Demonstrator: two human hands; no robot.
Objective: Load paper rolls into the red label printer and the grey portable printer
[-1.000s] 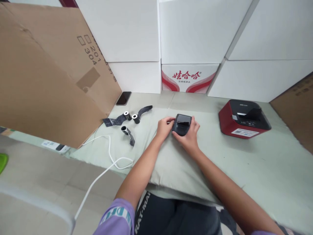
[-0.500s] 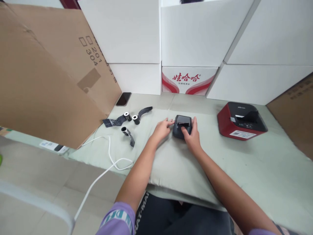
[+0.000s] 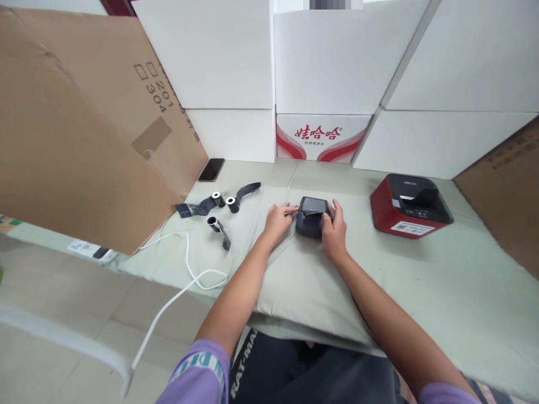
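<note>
A small black portable printer [image 3: 310, 225] lies on the cloth-covered table, a short dark paper strip [image 3: 314, 212] sticking out across its top. My right hand [image 3: 335, 233] is at the printer's right side, with thumb and fingers closed on the strip's right end. On the left, my left hand [image 3: 278, 221] rests on the cloth, its fingers stretched out and the fingertips against the printer's left side. Further left lie black paper rolls [image 3: 232, 205], each with a dark tail partly unwound.
A red and black desktop printer [image 3: 410, 206] stands on the right. White boxes [image 3: 315, 137] line the back, and a brown cardboard panel [image 3: 96, 123] leans at the left. A phone [image 3: 211, 169] lies by the panel. A white cable [image 3: 188, 264] loops over the table's front edge.
My right thumb has moved from the middle of the printer's top to its right edge, at the strip's end. The strip now lies tilted across the top. My left hand stays beside the printer.
</note>
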